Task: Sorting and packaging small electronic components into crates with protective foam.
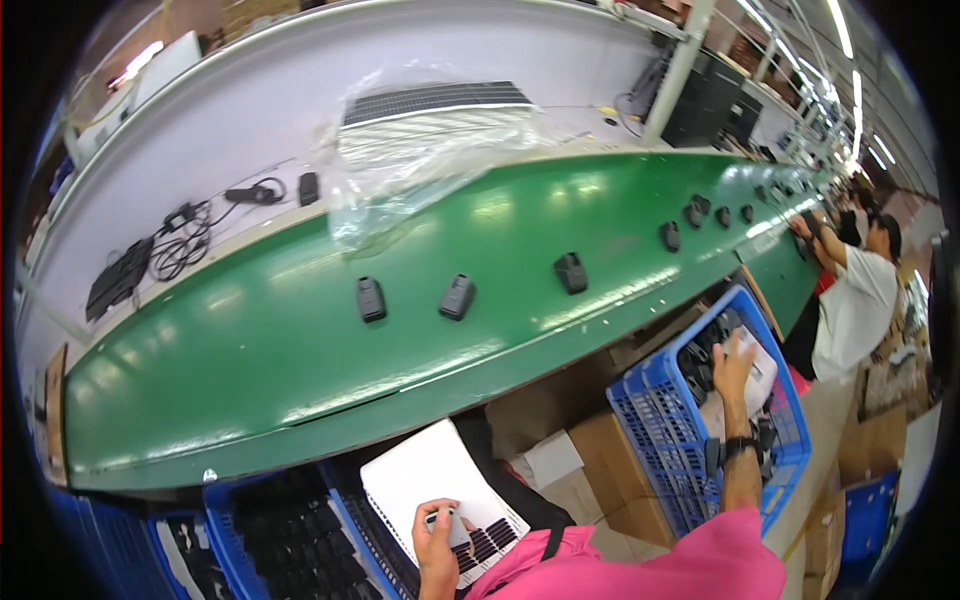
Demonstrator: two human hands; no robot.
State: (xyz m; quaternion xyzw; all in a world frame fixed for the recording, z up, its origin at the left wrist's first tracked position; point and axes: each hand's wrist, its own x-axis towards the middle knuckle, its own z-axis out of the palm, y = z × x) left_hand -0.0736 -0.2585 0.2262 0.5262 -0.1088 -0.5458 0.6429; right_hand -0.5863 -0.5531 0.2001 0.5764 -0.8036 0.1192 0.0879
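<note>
On the near side of the green table point(520, 230), below its edge, the left hand point(435, 545) pinches a small grey piece point(459, 529) between bent thumb and fingers. The piece is roughly rectangular, with a smooth, pale, flat face and a darker edge; its underside is hidden, and any finer marking is too small to tell. It is over a white sheet point(425, 472), which lies aslant just in front of the green table. The sheet is bare and bright toward the table, with rows of narrow dark labels point(490, 540) across the end farther from it.

The right hand point(735, 372) reaches into a blue basket point(655, 387), on the near side of the green table, toward its right end. Its fingers are somewhat apart and bent over a pale pad point(759, 370); whether they grip anything, I cannot tell. Black devices point(698, 362) lie heaped beside the pad, dark and blocky.

On the green table itself, a black handset point(371, 299) with rounded corners and a small opening near one end lies apart from a similar one point(456, 297).
</note>
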